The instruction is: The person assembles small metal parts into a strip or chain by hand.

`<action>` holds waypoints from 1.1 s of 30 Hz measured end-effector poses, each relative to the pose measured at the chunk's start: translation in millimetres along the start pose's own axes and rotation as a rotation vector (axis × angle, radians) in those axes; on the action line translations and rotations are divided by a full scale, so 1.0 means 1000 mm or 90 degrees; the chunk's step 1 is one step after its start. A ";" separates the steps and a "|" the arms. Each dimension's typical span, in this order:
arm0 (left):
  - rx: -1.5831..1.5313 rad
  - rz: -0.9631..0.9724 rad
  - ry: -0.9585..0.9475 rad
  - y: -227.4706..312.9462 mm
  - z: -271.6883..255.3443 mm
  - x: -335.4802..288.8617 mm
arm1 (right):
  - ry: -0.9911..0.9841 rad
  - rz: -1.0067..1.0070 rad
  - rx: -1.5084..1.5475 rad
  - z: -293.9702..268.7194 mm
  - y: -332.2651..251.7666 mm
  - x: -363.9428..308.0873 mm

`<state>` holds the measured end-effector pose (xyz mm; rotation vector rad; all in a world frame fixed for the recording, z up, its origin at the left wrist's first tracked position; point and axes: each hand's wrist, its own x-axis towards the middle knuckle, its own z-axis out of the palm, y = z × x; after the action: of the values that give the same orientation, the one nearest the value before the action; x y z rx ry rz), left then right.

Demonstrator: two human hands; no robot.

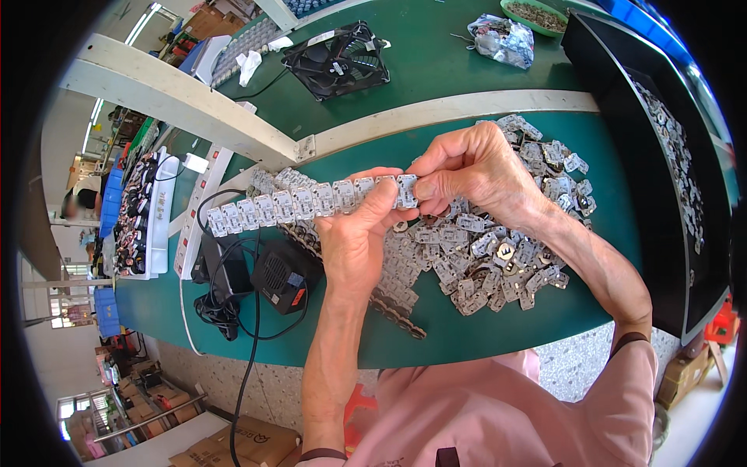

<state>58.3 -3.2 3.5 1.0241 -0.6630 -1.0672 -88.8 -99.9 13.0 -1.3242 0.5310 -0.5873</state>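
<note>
A long row of small grey metal plates (272,208), set side by side, reaches leftward from my hands above the green bench. My left hand (354,233) is closed around the row near its right end, thumb on top. With thumb and fingers pinched, my right hand (475,175) grips the last plate at that end. Beneath and to the right of my hands spreads a heap of loose grey metal parts (498,261). More rows of the same plates (397,268) lie on the bench under my left hand, partly hidden by it.
A black box-shaped device (284,274) with cables stands left of my left forearm. A black fan (336,62) sits behind the white frame bar (467,105). At right is a large black tray (661,156) with metal parts; at left, a white bin (148,210) of dark parts.
</note>
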 end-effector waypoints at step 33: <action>-0.126 -0.058 0.010 -0.002 -0.008 0.002 | -0.028 0.090 0.158 -0.002 0.006 0.003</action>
<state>65.3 -2.9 -1.8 0.8970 -0.4902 -1.1780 -87.8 -102.6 6.9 -1.0531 0.4942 -0.4887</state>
